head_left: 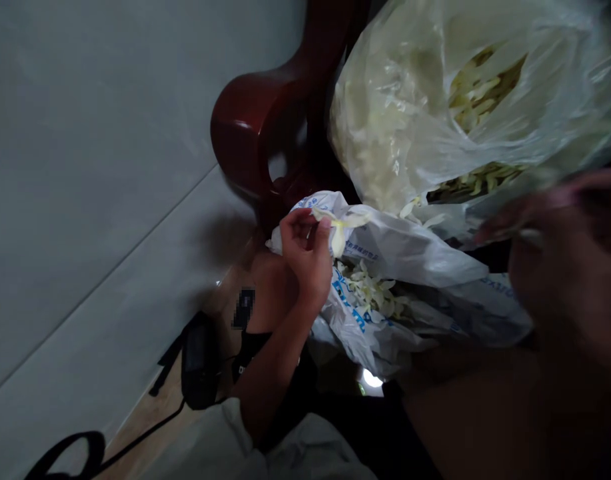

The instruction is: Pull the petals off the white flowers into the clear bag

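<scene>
My left hand (pixel 308 257) is closed, pinching a pale white flower (pixel 339 235) with long narrow petals between thumb and fingertips. Just below it, a white plastic bag with blue print (pixel 350 310) gapes, and a heap of similar white flowers (pixel 372 290) lies inside. On the right, my right hand (pixel 570 253) is dim and smeared by motion beside the bags; whether its fingers hold anything does not show. Above both hands is a large translucent plastic bag (pixel 400 113), bulging with pale and yellowish flowers that show through its openings.
A glossy dark red curved wooden armrest (pixel 248 123) stands behind the bags, near a grey wall (pixel 100 153). At lower left, a black device (pixel 200 360) with a cord rests by the wood-toned floor (pixel 135 427). A bright light (pixel 372 379) shows below the white bag.
</scene>
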A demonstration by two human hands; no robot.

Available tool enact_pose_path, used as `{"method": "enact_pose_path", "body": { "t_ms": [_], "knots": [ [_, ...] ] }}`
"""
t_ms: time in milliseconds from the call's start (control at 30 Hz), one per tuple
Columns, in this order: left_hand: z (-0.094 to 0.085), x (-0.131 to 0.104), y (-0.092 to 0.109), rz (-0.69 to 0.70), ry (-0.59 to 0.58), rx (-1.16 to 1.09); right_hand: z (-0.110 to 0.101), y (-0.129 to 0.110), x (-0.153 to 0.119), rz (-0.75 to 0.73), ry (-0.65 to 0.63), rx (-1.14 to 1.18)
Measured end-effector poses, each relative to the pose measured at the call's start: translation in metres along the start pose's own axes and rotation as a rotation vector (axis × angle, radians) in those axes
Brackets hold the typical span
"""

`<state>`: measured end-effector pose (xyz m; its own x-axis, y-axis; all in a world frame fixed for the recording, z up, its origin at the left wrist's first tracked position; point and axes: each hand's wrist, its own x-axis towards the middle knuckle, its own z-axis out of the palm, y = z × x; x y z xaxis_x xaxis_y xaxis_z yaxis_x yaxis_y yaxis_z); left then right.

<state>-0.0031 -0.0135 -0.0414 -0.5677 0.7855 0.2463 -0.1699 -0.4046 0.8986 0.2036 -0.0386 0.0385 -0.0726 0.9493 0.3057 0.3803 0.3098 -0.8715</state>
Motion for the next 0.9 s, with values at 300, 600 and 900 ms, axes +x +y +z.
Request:
{"method": "enact_pose_path", "body": {
  "t_ms": [300, 600, 900],
  "knots": [
    [0.012, -0.016, -0.005, -0.002, -0.339, 0.188, 0.031, 0.026, 0.001, -0.065, -0.42, -0.477],
    [0.015, -0.026, -0.001, -0.125, -0.508, 0.18, 0.034, 0.017, 0.0, -0.166, -0.318, -0.475],
    [0.02, -0.035, -0.001, -0.271, -0.56, 0.013, 0.03, 0.026, 0.006, -0.1, -0.321, -0.396]
  ]
}}
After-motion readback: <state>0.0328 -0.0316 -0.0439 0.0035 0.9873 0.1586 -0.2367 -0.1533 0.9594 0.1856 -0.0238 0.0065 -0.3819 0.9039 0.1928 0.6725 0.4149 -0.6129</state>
